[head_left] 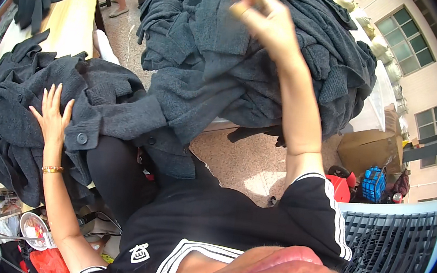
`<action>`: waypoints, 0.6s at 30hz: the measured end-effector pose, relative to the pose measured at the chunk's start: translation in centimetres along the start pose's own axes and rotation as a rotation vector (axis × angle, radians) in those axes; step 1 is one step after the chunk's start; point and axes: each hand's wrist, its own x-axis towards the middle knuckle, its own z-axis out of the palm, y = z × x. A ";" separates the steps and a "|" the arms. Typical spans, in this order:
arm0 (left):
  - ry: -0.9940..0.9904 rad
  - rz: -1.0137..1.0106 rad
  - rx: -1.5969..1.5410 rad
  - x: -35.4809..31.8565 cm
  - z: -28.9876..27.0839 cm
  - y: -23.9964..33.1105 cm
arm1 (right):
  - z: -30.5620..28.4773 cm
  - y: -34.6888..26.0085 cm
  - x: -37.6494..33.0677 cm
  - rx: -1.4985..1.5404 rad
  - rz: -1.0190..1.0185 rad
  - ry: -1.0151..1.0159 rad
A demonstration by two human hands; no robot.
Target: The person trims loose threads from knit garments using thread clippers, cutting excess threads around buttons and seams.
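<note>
On L table [77, 15]: heap of dk-grey knits [17, 127]; L hand [52, 116] on it, fingers spread, nothing clasped, prob. steadying. R hand [265, 27] up over bigger knit pile [327, 60], blurred; grip can't tell. Sleeve [129, 118] lies betw. the two.

One mark shows: a small white emblem [139, 253] on the left chest of the wearer's black shirt [220, 217], made of angular, letter-like strokes. It is too small and stylised to be read as a word. No other text, label, number or sign can be read.
</note>
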 end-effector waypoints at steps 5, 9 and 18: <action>0.117 0.078 -0.061 0.3 1.7 -2.0 | -6.3 4.4 6.7 -0.946 -0.113 0.542; 0.105 0.098 -0.081 -0.1 1.0 -2.3 | -10.7 10.9 11.1 -1.160 0.238 0.496; 0.024 0.042 -0.376 -2.0 -3.8 -1.1 | -10.8 12.4 8.7 0.201 0.242 0.384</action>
